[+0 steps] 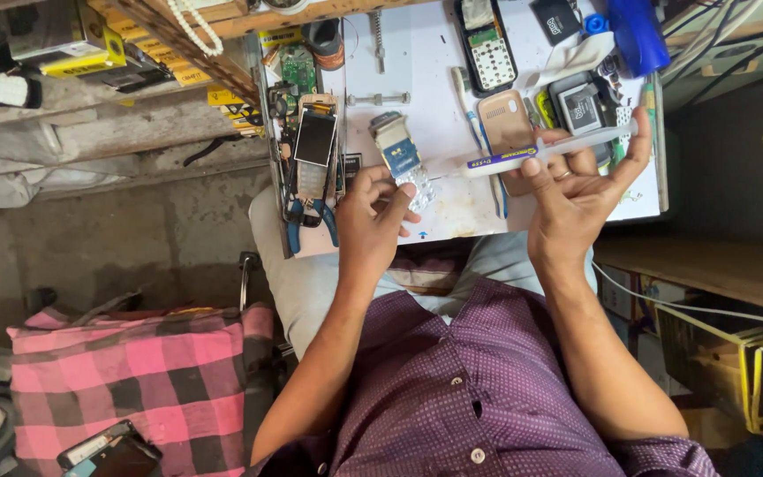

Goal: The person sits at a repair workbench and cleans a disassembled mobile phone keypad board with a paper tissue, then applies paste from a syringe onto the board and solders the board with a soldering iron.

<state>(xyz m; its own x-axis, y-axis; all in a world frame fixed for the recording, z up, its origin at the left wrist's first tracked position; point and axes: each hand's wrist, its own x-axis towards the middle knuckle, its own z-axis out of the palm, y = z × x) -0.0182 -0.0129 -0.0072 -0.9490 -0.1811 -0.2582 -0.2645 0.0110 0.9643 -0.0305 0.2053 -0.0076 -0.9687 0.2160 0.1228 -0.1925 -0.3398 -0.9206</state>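
My left hand (371, 216) rests on the white work board (426, 71) and pinches an opened small phone (402, 159) with a blue circuit board and a clear keypad. My right hand (580, 190) is raised a little to the right and grips a clear syringe-like tube (540, 152) with a blue and yellow label, held crosswise with its tip pointing left toward the phone. A tan phone back cover (505, 124) lies just behind the tube.
More phone parts cover the board: a dismantled phone with a dark screen (314, 141), blue-handled pliers (298, 221), a keypad phone (486, 44), a battery phone (580, 106), a blue bottle (638, 35). A pink checked bag (134, 371) sits lower left. Wooden shelves flank both sides.
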